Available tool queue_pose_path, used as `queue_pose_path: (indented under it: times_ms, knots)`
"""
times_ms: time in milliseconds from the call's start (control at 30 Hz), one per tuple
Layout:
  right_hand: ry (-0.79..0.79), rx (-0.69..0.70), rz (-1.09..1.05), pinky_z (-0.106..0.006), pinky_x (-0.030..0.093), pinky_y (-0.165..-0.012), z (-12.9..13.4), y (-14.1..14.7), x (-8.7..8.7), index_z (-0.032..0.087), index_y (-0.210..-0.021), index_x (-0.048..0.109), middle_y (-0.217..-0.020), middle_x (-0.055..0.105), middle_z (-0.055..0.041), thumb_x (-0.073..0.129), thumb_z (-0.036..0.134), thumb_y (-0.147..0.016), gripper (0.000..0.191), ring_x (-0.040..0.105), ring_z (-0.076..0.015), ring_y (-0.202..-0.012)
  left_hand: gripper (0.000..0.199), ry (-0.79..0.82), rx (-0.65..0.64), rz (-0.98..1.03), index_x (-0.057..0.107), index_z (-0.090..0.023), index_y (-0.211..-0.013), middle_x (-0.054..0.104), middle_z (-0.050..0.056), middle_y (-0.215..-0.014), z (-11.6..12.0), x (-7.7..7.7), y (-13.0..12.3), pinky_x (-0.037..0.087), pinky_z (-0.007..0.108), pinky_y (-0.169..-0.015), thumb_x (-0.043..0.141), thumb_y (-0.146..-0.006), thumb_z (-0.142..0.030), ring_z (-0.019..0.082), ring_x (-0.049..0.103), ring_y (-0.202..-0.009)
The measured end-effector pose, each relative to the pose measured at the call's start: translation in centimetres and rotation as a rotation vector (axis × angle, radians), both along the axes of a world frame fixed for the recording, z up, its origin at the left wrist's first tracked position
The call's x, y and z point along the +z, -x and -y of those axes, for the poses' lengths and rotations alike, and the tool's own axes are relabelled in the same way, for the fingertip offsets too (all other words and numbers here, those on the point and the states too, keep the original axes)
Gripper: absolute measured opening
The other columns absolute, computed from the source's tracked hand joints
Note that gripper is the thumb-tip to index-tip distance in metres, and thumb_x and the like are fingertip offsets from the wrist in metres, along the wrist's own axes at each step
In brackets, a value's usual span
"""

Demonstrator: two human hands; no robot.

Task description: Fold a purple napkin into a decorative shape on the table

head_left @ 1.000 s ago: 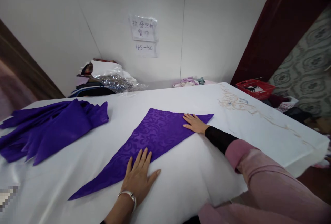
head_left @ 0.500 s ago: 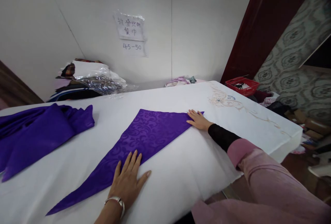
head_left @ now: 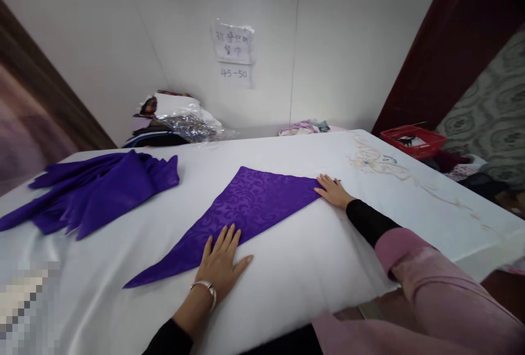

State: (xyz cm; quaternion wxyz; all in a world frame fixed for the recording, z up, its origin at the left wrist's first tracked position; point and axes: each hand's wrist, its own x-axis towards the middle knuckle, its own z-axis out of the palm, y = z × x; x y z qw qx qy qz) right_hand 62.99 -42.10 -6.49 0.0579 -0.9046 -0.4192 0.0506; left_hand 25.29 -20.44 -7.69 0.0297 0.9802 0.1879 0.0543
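A purple patterned cloth napkin [head_left: 250, 196], folded into a triangle, lies flat on the white tablecloth [head_left: 287, 267]. My left hand [head_left: 223, 259] rests with fingers spread on the napkin's near folded edge, the thumb on the white cloth. Near the right corner, my right hand [head_left: 334, 191] presses flat with its fingers outstretched, and the corner's tip shows just past them. The napkin's long left point reaches out beyond my left hand. Neither hand grips anything.
A heap of crumpled purple cloths [head_left: 118, 188] lies at the left. Behind it is a pile of fabrics under clear plastic [head_left: 192, 120]. Small folded cloths [head_left: 303, 127] sit by the wall, below a handwritten sign [head_left: 233, 54]. A red basket [head_left: 414, 141] stands beyond the table's right edge.
The view has swung left, so everything sits further right and more of the purple heap shows. Both hands remain in about the same places on the napkin.
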Motion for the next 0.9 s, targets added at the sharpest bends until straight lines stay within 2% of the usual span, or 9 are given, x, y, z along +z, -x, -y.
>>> queue_pose_path:
  times_ms: [100, 200, 367, 433, 533, 700, 900]
  knots:
    - [0.037, -0.021, 0.012, -0.051, 0.012, -0.111, 0.0, 0.1, -0.2, 0.016, -0.144, 0.029, -0.152, 0.02, -0.01, 0.017, 0.059, -0.089, 0.07, 0.013, -0.0265, -0.14, 0.072, 0.016, 0.01, -0.027, 0.036, -0.017, -0.14, 0.031, 0.012, -0.148, 0.3, 0.3, 0.0, 0.018, 0.055, -0.109, 0.031, -0.085, -0.063, 0.029, 0.024, -0.138]
    - [0.035, -0.006, 0.035, -0.052, 0.011, -0.11, -0.9, 1.2, 0.3, 0.014, -0.144, 0.028, -0.153, 0.017, -0.011, 0.017, 0.06, -0.089, 0.072, 0.011, -0.0275, -0.141, 0.072, 0.029, 0.017, -0.038, 0.034, -0.017, -0.14, 0.03, 0.011, -0.148, 0.3, 0.4, 0.0, 0.016, 0.054, -0.11, 0.028, -0.085, -0.064, 0.028, 0.022, -0.138]
    - [-0.045, 0.248, 0.034, -0.051, 0.006, -0.112, -4.5, 6.6, 1.7, 0.018, -0.146, 0.022, -0.153, 0.013, -0.0085, 0.016, 0.066, -0.087, 0.077, 0.007, -0.0254, -0.141, 0.072, 0.035, 0.008, -0.027, 0.033, -0.019, -0.141, 0.03, 0.011, -0.149, 0.4, 0.3, 0.0, 0.015, 0.054, -0.11, 0.028, -0.085, -0.064, 0.028, 0.021, -0.139]
    - [-0.049, 0.351, 0.0, -0.05, 0.005, -0.112, -5.8, 8.9, 1.5, 0.02, -0.147, 0.02, -0.153, 0.013, -0.0073, 0.016, 0.066, -0.087, 0.076, 0.007, -0.0246, -0.141, 0.072, 0.043, 0.01, -0.033, 0.032, -0.019, -0.141, 0.029, 0.011, -0.149, 0.5, 0.5, 0.0, 0.014, 0.054, -0.11, 0.028, -0.085, -0.064, 0.028, 0.02, -0.139]
    - [-0.025, 0.404, -0.035, -0.051, 0.006, -0.112, -6.8, 10.9, 0.6, 0.021, -0.146, 0.022, -0.153, 0.015, -0.007, 0.018, 0.067, -0.087, 0.075, 0.008, -0.0254, -0.141, 0.072, 0.054, 0.011, -0.036, 0.032, -0.018, -0.141, 0.028, 0.012, -0.149, 0.8, 0.8, 0.0, 0.014, 0.054, -0.11, 0.027, -0.086, -0.064, 0.028, 0.019, -0.139]
    - [-0.003, 0.399, -0.018, -0.05, 0.007, -0.112, -6.8, 10.9, -0.2, 0.021, -0.146, 0.023, -0.153, 0.015, -0.0065, 0.019, 0.067, -0.087, 0.075, 0.009, -0.025, -0.141, 0.074, 0.091, 0.024, -0.049, 0.031, -0.017, -0.142, 0.026, 0.011, -0.15, 1.2, 1.4, -0.1, 0.011, 0.054, -0.111, 0.027, -0.085, -0.064, 0.028, 0.017, -0.139]
    - [0.058, 0.366, -0.046, -0.051, 0.007, -0.112, -6.9, 11.3, 0.9, 0.02, -0.146, 0.024, -0.153, 0.014, -0.0074, 0.018, 0.065, -0.088, 0.074, 0.008, -0.0251, -0.141, 0.077, 0.151, 0.04, -0.082, 0.028, -0.016, -0.143, 0.022, 0.011, -0.152, 1.5, 1.9, -0.2, 0.008, 0.054, -0.112, 0.027, -0.084, -0.067, 0.028, 0.014, -0.14]
